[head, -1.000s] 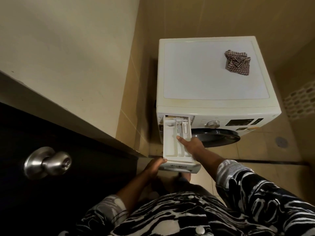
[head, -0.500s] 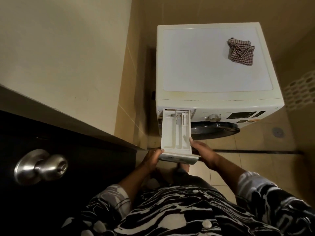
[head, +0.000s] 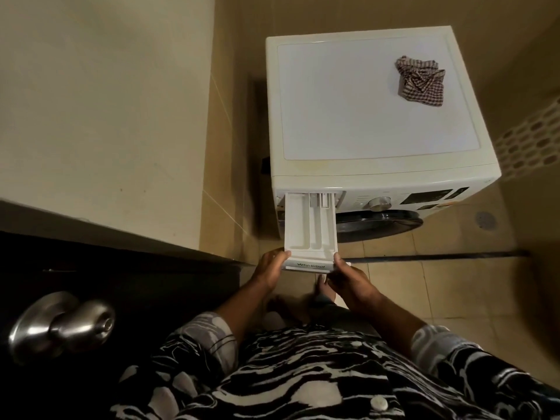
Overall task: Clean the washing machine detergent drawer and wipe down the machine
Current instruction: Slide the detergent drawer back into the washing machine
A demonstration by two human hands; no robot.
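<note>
The white front-loading washing machine (head: 363, 101) stands against the tiled wall. Its white detergent drawer (head: 309, 228) is pulled far out of the slot at the front left, with its compartments facing up. My left hand (head: 271, 269) grips the drawer's front left corner. My right hand (head: 348, 278) grips the front right corner, thumb on top. A crumpled checked cloth (head: 421, 83) lies on the machine's lid at the far right.
A dark door with a metal knob (head: 63, 324) is at my left. A wall corner (head: 209, 147) juts out beside the machine. The dark round machine door (head: 378, 224) sits under the control panel with its dial (head: 378, 204). A floor drain (head: 485, 220) lies to the right.
My right hand left the inside of the drawer and took hold of its front right corner. The drawer has slid further out of the machine.
</note>
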